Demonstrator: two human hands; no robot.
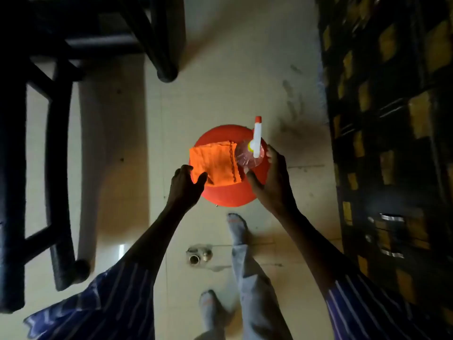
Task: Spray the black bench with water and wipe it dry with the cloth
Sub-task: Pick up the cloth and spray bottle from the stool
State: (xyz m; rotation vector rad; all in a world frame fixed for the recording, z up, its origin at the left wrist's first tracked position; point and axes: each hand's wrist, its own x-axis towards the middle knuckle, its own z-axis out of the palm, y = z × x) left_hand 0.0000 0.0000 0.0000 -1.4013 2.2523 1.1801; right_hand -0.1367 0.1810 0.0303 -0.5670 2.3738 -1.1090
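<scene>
A folded orange cloth (pixel 215 163) lies on a round red stool (pixel 225 196) in the middle of the floor. Beside the cloth stands a clear spray bottle (pixel 247 157) with a white nozzle tipped in red. My right hand (pixel 272 177) curls around the bottle's right side, fingers apart and close to it; a firm grip does not show. My left hand (pixel 187 184) hovers at the cloth's near left corner, fingers spread and thumb just over the edge. The black bench (pixel 58 133) fills the left side, seen from above.
A second black furniture leg (pixel 166 69) reaches down from the top centre. A dark patterned cabinet or mat (pixel 392 143) runs along the right edge. A small metal floor drain (pixel 198 256) lies near my socked feet (pixel 235 229) on the pale tiled floor.
</scene>
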